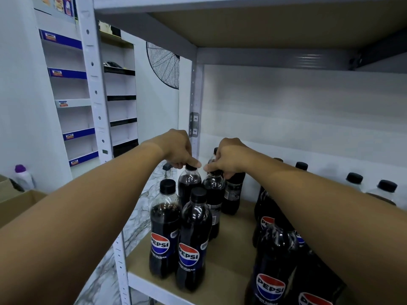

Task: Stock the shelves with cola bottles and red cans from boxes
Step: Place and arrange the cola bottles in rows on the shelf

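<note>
The left hand (178, 150) pinches the black screw cap of a dark plastic cola bottle (189, 186) standing toward the back-left of the brown board shelf (233, 243). The right hand (229, 158) has its grip closed the same way on the cap of a second dark plastic cola bottle (213, 194) just beside the first; thumb and fingers curl round each cap from above.

The step in hand looks like setting two bottles down in the rear row of the left-hand group. Both bases seem at or near the board, though the front bottles hide them, so contact cannot be confirmed. The next move calls for letting go of both caps cleanly without tipping the neighbours, then drawing the arms back between the two bottle groups.

Two more black-capped bottles stand in front (164, 230) (193, 241), their round red, white and blue labels reading "PEPSI" with "ZERO SUGAR" beneath. A further group at right (272, 267) carries the same label. Other small print is unreadable. No red cans are in view. A brown cardboard box (15, 205) sits at far left.
</note>
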